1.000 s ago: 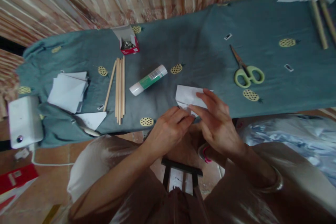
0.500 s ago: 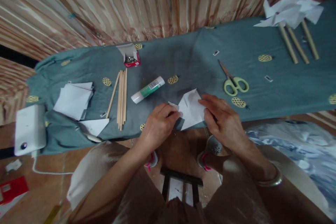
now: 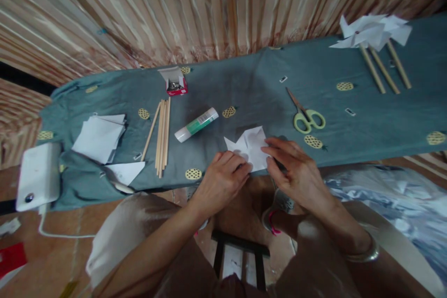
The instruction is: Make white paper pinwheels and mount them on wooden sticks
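A white paper (image 3: 256,143) with cut and bent points lies at the table's front edge, between my two hands. My left hand (image 3: 223,179) pinches its near left part, the fingertips bent over the paper and partly hiding it. At the right edge, my right hand (image 3: 296,172) holds the paper with thumb and fingertips. Beyond the left hand lies a glue stick (image 3: 196,125), white with a green band. Scissors with light green handles (image 3: 309,120) rest beyond my right hand, blades pointing away.
Several wooden sticks (image 3: 162,139) lie left of the glue. Behind them an open red box (image 3: 177,87) holds small metal pieces. Stacked white paper (image 3: 99,137) and a white device (image 3: 39,174) sit at left. Paper pinwheels (image 3: 373,32) on sticks lie far right.
My left hand has shifted slightly right over the paper's near edge. A pointed paper flap now shows beyond its fingers. The right hand stays at the right edge. The view has tilted slightly.
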`<move>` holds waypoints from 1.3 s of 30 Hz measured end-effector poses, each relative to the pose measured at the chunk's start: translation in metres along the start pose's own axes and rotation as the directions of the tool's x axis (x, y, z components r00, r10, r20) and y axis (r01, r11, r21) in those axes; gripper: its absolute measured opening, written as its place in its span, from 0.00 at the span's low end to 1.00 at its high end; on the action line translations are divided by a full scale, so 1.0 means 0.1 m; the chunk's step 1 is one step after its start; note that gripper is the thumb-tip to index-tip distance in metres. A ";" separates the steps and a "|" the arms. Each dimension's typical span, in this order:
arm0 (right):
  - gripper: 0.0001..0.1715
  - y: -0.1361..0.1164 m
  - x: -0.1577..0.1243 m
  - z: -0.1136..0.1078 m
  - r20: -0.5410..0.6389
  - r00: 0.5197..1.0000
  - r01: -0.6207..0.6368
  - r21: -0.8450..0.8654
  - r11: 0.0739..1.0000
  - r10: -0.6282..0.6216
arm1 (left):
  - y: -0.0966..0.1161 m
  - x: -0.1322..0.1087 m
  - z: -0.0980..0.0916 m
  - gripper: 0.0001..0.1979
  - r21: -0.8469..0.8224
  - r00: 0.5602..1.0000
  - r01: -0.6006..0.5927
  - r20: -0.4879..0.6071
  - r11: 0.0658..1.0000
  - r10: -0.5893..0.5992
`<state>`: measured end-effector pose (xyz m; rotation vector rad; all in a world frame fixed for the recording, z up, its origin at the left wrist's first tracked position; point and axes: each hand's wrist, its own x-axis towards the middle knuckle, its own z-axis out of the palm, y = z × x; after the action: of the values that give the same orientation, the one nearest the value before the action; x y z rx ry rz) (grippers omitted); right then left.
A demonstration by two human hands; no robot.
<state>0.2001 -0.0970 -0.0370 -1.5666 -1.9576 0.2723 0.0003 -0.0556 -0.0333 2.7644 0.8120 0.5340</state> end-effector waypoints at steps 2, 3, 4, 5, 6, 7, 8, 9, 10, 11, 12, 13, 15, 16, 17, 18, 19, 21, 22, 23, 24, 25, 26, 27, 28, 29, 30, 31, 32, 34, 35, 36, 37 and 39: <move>0.13 -0.01 -0.01 -0.02 0.014 1.000 0.013 0.009 1.000 -0.013 | 0.00 0.00 0.00 0.06 0.009 1.000 -0.014 -0.018 1.000 0.014; 0.13 -0.01 -0.02 -0.03 0.028 0.999 0.018 0.018 1.000 -0.019 | -0.01 0.00 0.00 0.06 0.015 1.000 -0.021 -0.020 1.000 0.022; 0.15 0.00 -0.03 -0.04 0.047 0.999 0.021 0.028 0.999 -0.022 | -0.01 -0.01 0.00 0.06 0.021 0.999 -0.026 -0.020 0.999 0.026; 0.17 0.01 -0.04 -0.05 0.072 0.997 0.019 0.036 0.999 -0.021 | -0.02 -0.01 0.00 0.06 0.025 0.999 -0.028 -0.021 0.999 0.028; 0.20 0.01 -0.06 -0.05 0.098 0.995 0.012 0.041 0.999 -0.016 | -0.03 -0.02 0.00 0.06 0.027 0.999 -0.028 -0.026 0.999 0.029; 0.22 0.02 -0.07 -0.06 0.120 0.993 0.003 0.044 0.999 -0.008 | -0.03 -0.03 -0.01 0.06 0.026 0.999 -0.027 -0.034 0.999 0.028; 0.24 0.03 -0.09 -0.06 0.139 0.990 -0.005 0.047 0.999 -0.001 | -0.04 -0.04 -0.01 0.07 0.024 0.999 -0.024 -0.044 0.999 0.025; 0.24 0.04 -0.10 -0.07 0.153 0.988 -0.012 0.050 0.999 0.004 | -0.05 -0.05 -0.02 0.07 0.023 0.998 -0.025 -0.052 0.999 0.026; 0.24 0.05 -0.11 -0.07 0.164 0.986 -0.016 0.057 0.998 0.006 | -0.06 -0.06 -0.02 0.07 0.024 0.998 -0.027 -0.056 0.999 0.029; 0.23 0.05 -0.11 -0.08 0.173 0.985 -0.019 0.068 0.998 0.007 | -0.06 -0.07 -0.03 0.07 0.026 0.998 -0.031 -0.057 0.999 0.032; 0.22 0.04 -0.11 -0.08 0.174 0.985 -0.022 0.082 0.996 0.008 | -0.07 -0.07 -0.03 0.06 0.028 0.998 -0.032 -0.055 0.999 0.033; 0.20 0.03 -0.11 -0.09 0.172 0.985 -0.027 0.101 0.995 0.010 | -0.08 -0.08 -0.04 0.06 0.028 0.998 -0.031 -0.052 0.999 0.033; 0.16 0.01 -0.10 -0.11 0.162 0.987 -0.045 0.146 0.988 0.021 | -0.09 -0.09 -0.05 0.06 0.022 0.999 -0.025 -0.048 0.999 0.026; 0.14 0.00 -0.09 -0.12 0.159 0.987 -0.056 0.171 0.984 0.028 | -0.09 -0.09 -0.06 0.06 0.016 0.999 -0.020 -0.048 1.000 0.021; 0.13 -0.01 -0.08 -0.13 0.157 0.987 -0.065 0.195 0.979 0.034 | -0.10 -0.09 -0.07 0.06 0.010 0.998 -0.016 -0.053 1.000 0.017; 0.12 -0.02 -0.08 -0.13 0.159 0.987 -0.074 0.218 0.973 0.039 | -0.10 -0.10 -0.07 0.05 0.004 0.998 -0.013 -0.056 1.000 0.013; 0.11 -0.03 -0.07 -0.14 0.164 0.986 -0.082 0.239 0.967 0.043 | -0.11 -0.10 -0.08 0.05 -0.003 0.998 -0.011 -0.057 1.000 0.011; 0.08 -0.03 -0.07 -0.13 0.172 0.984 -0.092 0.279 0.956 0.045 | -0.11 -0.10 -0.09 0.05 -0.010 0.999 -0.011 -0.052 1.000 0.010; 0.07 -0.03 -0.07 -0.12 0.179 0.983 -0.097 0.296 0.950 0.045 | -0.11 -0.11 -0.09 0.05 -0.008 0.999 -0.010 -0.045 1.000 0.010; 0.06 -0.04 -0.06 -0.11 0.185 0.982 -0.101 0.311 0.945 0.044 | -0.10 -0.11 -0.10 0.05 -0.004 0.999 -0.009 -0.035 1.000 0.009; 0.06 -0.04 -0.06 -0.10 0.189 0.981 -0.104 0.322 0.941 0.044 | -0.10 -0.11 -0.10 0.06 0.003 1.000 -0.008 -0.026 1.000 0.008; 0.05 -0.05 -0.06 -0.08 0.191 0.981 -0.107 0.329 0.938 0.045 | -0.09 -0.11 -0.10 0.06 0.009 1.000 -0.006 -0.019 1.000 0.006; 0.05 -0.05 -0.05 -0.07 0.189 0.981 -0.111 0.333 0.936 0.049 | -0.08 -0.11 -0.11 0.06 0.014 1.000 -0.003 -0.011 1.000 0.003; 0.05 -0.06 -0.04 -0.06 0.185 0.981 -0.115 0.334 0.936 0.055 | -0.07 -0.12 -0.11 0.07 0.016 1.000 -0.001 -0.003 1.000 0.001; 0.05 -0.07 -0.03 -0.05 0.179 0.982 -0.118 0.333 0.936 0.060 | -0.06 -0.12 -0.10 0.07 0.016 1.000 -0.001 0.004 1.000 0.001; 0.06 -0.08 -0.02 -0.04 0.173 0.983 -0.120 0.331 0.936 0.064 | -0.05 -0.12 -0.10 0.07 0.014 1.000 -0.005 0.009 1.000 0.005; 0.06 -0.09 -0.01 -0.03 0.167 0.984 -0.121 0.328 0.937 0.068 | -0.04 -0.12 -0.09 0.07 0.011 1.000 -0.008 0.010 1.000 0.008; 0.07 -0.10 0.00 -0.01 0.160 0.985 -0.121 0.325 0.938 0.071 | -0.03 -0.13 -0.09 0.08 0.008 1.000 -0.012 0.009 1.000 0.012; 0.07 -0.11 0.01 0.00 0.152 0.985 -0.123 0.320 0.939 0.077 | -0.02 -0.13 -0.08 0.08 0.003 1.000 -0.016 0.005 1.000 0.016; 0.07 -0.12 0.03 0.02 0.130 0.987 -0.128 0.312 0.941 0.092 | -0.01 -0.14 -0.06 0.09 -0.016 1.000 -0.022 -0.004 1.000 0.021; 0.06 -0.13 0.04 0.03 0.115 0.988 -0.131 0.307 0.943 0.100 | -0.01 -0.14 -0.05 0.09 -0.029 1.000 -0.023 -0.007 0.999 0.023; 0.06 -0.14 0.05 0.05 0.100 0.989 -0.134 0.299 0.945 0.108 | -0.01 -0.14 -0.04 0.09 -0.045 1.000 -0.024 -0.009 0.999 0.023; 0.06 -0.14 0.06 0.06 0.088 0.989 -0.136 0.289 0.948 0.115 | -0.01 -0.15 -0.03 0.09 -0.061 1.000 -0.023 -0.012 0.998 0.023; 0.06 -0.16 0.07 0.08 0.069 0.990 -0.135 0.264 0.955 0.121 | -0.01 -0.15 -0.02 0.10 -0.089 1.000 -0.016 -0.025 0.996 0.014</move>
<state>0.1821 -0.0932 -0.0330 -1.5205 -1.7734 0.6117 -0.0127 -0.0635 -0.0364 2.6896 0.7538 0.5925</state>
